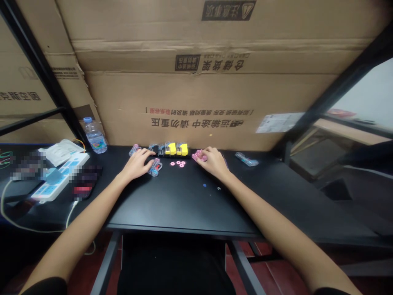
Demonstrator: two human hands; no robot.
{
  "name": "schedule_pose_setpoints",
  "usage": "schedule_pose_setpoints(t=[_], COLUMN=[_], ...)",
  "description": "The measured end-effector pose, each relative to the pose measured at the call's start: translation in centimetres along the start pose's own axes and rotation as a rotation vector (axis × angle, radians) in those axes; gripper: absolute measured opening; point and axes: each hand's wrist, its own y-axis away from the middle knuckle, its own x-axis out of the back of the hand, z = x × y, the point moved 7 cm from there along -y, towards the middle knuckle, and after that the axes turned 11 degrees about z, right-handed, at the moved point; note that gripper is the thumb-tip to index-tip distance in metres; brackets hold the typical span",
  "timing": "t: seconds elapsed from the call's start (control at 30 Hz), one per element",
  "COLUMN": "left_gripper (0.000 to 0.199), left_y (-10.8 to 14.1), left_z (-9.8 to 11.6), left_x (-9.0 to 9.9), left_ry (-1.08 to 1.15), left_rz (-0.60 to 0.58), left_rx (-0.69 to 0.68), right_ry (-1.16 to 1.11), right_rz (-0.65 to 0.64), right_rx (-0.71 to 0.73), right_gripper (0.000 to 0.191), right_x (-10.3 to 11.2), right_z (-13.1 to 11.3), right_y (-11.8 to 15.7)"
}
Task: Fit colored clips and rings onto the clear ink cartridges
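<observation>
Black desktop [181, 205] carries a person's two bare forearms, both hands out at its far edge beneath a wall of stacked, upside-down cardboard cartons [199, 94]. The left hand [137, 164] lies low with its fingers spread slightly and reaching forward, just beside a transparent plastic clip [155, 167] near its thumb side; whether it has hold of anything cannot be told. The right hand [212, 162] curls its fingers over a pink plastic piece [199, 155], partly hiding it (any real grip is impossible to judge from here). Between the hands, a row of transparent and yellow plastic parts [173, 149] lines the back edge, with pink washers [178, 164] scattered just in front.

Farther right lies a transparent blue-tinted part [246, 159]. At the left end stand a plastic water bottle [95, 137], a white power strip [59, 177] and a white packet [59, 150], alongside two pixelated objects [86, 182]. Black metal frame bars [39, 69] angle past the cartons, and red floor tiles [270, 266] show below the desk.
</observation>
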Motion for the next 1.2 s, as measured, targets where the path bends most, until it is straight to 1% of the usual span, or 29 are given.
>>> schedule_pose_setpoints(t=[0.1,0.2,0.3,0.5,0.7,0.77,0.83,0.9,1.0,1.1,1.2], left_gripper=[0.026,0.022,0.019,0.017,0.018,0.018,0.020,0.024,0.032,0.043,0.058], left_y=[0.1,0.4,0.6,0.6,0.5,0.4,0.4,0.4,0.4,0.6,0.8], left_z=[1.6,2.3,2.3,1.8,1.2,1.3,1.5,2.0,3.1,4.3,5.3], left_x=[-0.5,-1.3,-1.7,-1.6,-1.5,-1.4,-1.2,-1.1,-1.2,-1.5,-1.9], left_ry=[0.082,0.091,0.105,0.083,0.054,0.063,0.088,0.128,0.183,0.221,0.283], left_rz=[-0.035,-0.086,-0.113,-0.111,-0.113,-0.093,-0.062,-0.036,-0.024,-0.030,-0.030], left_rx=[-0.043,-0.059,-0.076,-0.082,-0.040,-0.024,-0.001,0.021,0.032,0.046,0.056], right_ry=[0.020,0.032,0.034,0.022,0.021,-0.018,-0.115,-0.263,-0.475,-0.718,-0.998], right_rz=[-0.006,-0.024,-0.047,-0.101,-0.092,-0.052,0.022,0.089,0.114,0.041,-0.087], right_rx=[0.001,-0.007,-0.018,-0.017,-0.027,-0.063,-0.139,-0.233,-0.334,-0.380,-0.465], right_gripper=[0.043,0.043,0.042,0.037,0.028,0.026,0.023,0.020,0.020,0.021,0.029], right_x=[0.2,0.3,0.5,0.7,0.5,0.8,1.4,1.9,1.9,0.8,-0.9], right_z=[-0.2,-0.4,-0.7,-1.4,-1.4,-1.2,-1.1,-1.1,-2.2,-4.6,-7.2], right_y=[-0.1,-0.2,-0.3,-0.2,0.0,-0.1,-0.2,-0.2,0.1,0.7,1.8])
